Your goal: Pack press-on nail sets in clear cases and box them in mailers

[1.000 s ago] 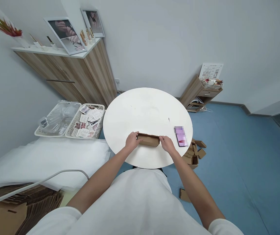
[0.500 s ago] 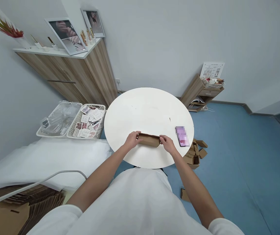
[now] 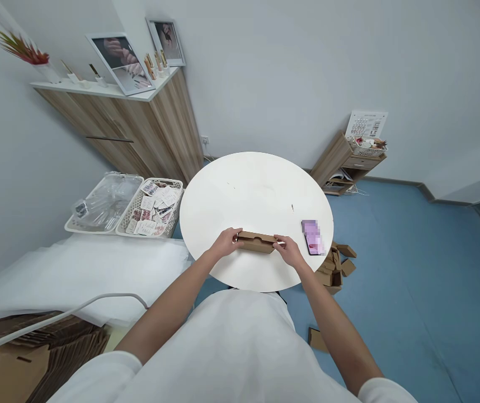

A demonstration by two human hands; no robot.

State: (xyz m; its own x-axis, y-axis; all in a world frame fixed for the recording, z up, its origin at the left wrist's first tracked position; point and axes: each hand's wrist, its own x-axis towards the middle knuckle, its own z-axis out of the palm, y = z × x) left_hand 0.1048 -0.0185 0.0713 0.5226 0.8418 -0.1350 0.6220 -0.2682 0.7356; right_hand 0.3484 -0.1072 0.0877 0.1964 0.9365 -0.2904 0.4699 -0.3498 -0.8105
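Observation:
A small brown cardboard box (image 3: 255, 244) lies near the front of the round white table (image 3: 252, 184), its long side towards me. Its lid is folded partly over the top, with a half-round notch in the lid's edge. My left hand (image 3: 226, 242) grips the box's left end, thumb in front and fingers behind. At the right end my right hand (image 3: 289, 249) holds it the same way. Whatever may be inside the box is hidden. To the right of my right hand lies a phone (image 3: 312, 236) with a lit, blurred screen.
Several small cardboard boxes (image 3: 334, 268) lie on the blue floor right of the table, and another box (image 3: 318, 339) is nearer me. White baskets (image 3: 151, 226) with cards and plastic bags stand at left. Flattened cardboard (image 3: 9, 369) is stacked at lower left, below a cable (image 3: 76, 305).
The lid has swung down towards me over the box opening, and its notch now shows. Both hands keep hold of the ends. The view has shifted slightly.

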